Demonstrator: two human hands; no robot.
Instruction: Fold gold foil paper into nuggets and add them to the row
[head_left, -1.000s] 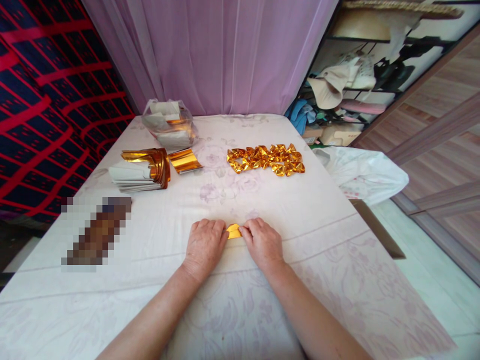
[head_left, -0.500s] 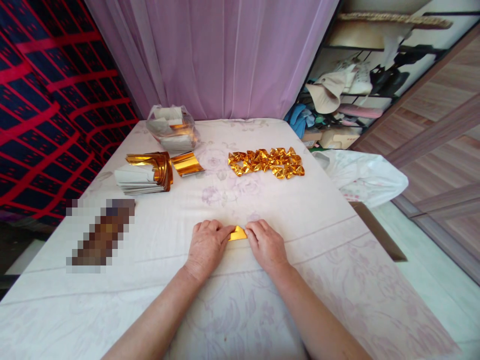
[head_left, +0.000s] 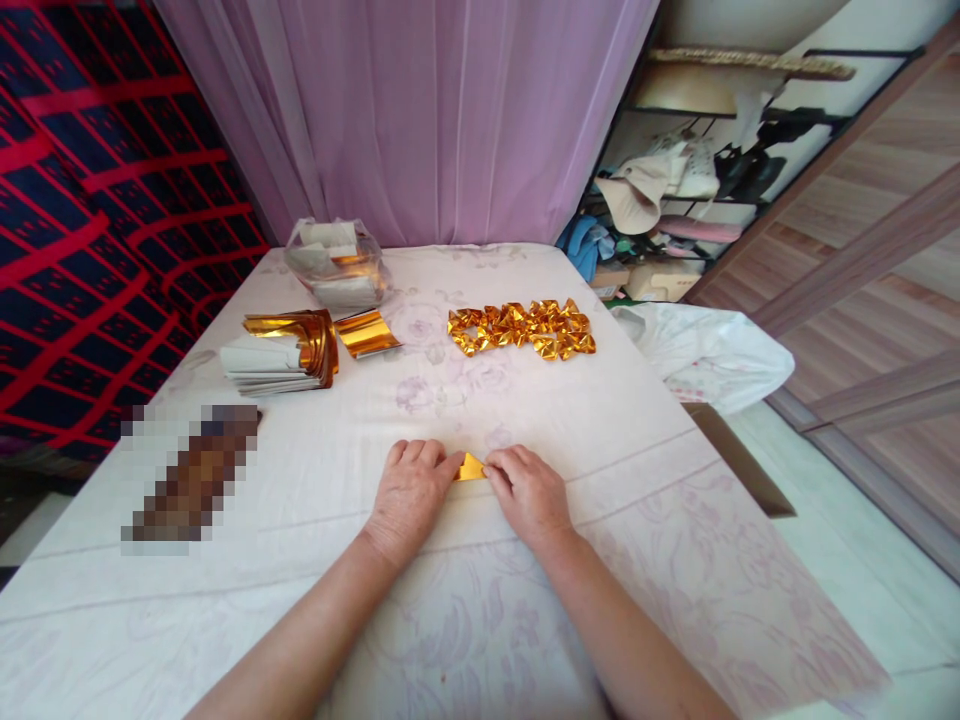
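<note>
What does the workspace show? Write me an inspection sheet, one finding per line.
Surface: table under a pale floral cloth.
Job's things: small gold foil piece flat on the cloth between both hands.
Clutter: pile of folded gold pieces; stack of foil sheets; loose gold sheet; clear bag of sheets; white plastic bag at the right edge.
Hands: left hand and right hand palm down, fingertips pinching the foil's ends.
Cables: nothing seen.
Surroundings: purple curtain behind; shelves with hats to the right.
</note>
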